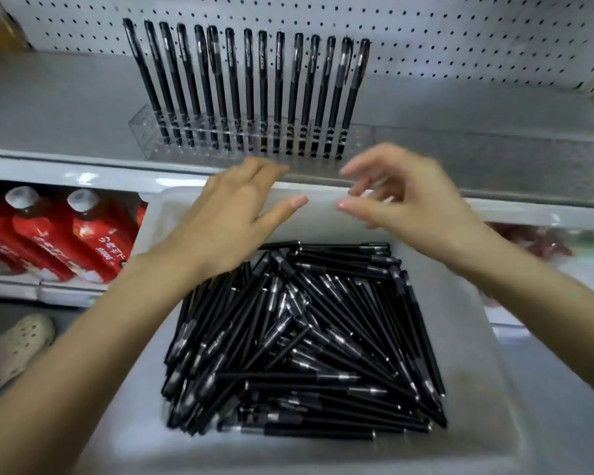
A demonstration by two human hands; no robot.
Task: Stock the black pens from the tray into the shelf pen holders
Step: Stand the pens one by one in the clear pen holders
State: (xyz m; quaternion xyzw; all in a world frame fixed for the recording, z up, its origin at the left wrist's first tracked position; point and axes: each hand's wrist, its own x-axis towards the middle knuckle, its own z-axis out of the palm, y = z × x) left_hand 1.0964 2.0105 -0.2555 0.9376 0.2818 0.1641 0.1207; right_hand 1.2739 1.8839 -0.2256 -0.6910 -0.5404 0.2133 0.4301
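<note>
Left hand and right hand hover empty, fingers loose, just before the clear pen holder; a careless reach could topple its standing pens.

A white tray holds a loose heap of black pens lying crisscross. Above its far edge both hands hover, holding nothing: the left hand with fingers spread flat, the right hand blurred, fingers loosely bent. Behind them on the grey shelf a clear pen holder carries a row of upright pens against a white pegboard. Red bottles lie on the lower shelf at left, and a pale shoe shows below them.
</note>
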